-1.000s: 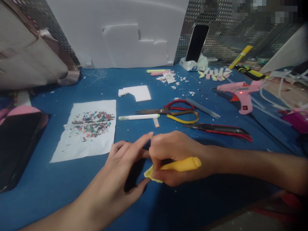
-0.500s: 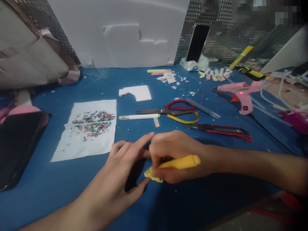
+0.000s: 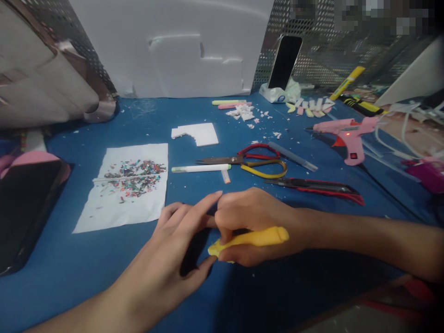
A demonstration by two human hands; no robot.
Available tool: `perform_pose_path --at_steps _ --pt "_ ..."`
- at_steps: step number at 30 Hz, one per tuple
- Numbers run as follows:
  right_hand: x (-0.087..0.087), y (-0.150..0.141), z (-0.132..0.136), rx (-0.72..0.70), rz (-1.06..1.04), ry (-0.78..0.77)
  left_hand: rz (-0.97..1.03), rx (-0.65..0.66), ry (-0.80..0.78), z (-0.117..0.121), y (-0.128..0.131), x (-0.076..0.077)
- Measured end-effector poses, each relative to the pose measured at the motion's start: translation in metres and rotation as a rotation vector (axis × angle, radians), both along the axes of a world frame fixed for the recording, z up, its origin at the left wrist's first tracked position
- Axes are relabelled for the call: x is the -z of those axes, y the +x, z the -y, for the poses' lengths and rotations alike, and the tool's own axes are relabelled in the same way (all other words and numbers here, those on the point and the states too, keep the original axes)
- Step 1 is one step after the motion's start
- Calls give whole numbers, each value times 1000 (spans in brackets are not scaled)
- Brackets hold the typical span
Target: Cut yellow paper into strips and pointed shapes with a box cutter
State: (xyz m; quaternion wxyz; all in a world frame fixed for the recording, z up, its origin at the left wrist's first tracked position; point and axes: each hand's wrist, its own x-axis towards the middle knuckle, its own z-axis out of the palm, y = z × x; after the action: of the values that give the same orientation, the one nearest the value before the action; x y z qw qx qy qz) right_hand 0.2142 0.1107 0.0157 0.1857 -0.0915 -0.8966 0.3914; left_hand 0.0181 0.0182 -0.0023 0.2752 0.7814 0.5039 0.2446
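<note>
My right hand is closed around a yellow marker, its tip end pointing left and down. Beneath that end lies a small yellow piece, flat on the table and partly covered by my right fingers. My left hand arches beside it, the thumb touching the piece's near edge and another finger reaching behind my right hand, steadying it. The left index finger stretches forward to my right knuckles. Just beyond the hands are a white pen with green ends and a small pale stub.
Around the blue table lie scissors, a utility knife, a pink glue gun with its light on, and cut white foam board. White paper bears colourful flakes. A dark phone lies left; another phone stands at the back.
The yellow marker has tilted slightly in my right hand, its rear end a little lower. My right thumb covers more of the small yellow piece. My left hand stays put.
</note>
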Motion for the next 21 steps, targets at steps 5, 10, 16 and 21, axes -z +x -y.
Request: perform_pose_path --at_steps 5,10,16,21 --pt "-1 0 -1 15 -2 -11 -23 -4 25 0 1 0" --pt "-1 0 0 12 -5 -39 -42 -10 18 -1 1 -1" --pt "0 1 0 18 -4 -29 -10 6 -19 0 0 -1" --pt "-2 2 -1 23 19 -23 -5 0 -12 1 1 -1"
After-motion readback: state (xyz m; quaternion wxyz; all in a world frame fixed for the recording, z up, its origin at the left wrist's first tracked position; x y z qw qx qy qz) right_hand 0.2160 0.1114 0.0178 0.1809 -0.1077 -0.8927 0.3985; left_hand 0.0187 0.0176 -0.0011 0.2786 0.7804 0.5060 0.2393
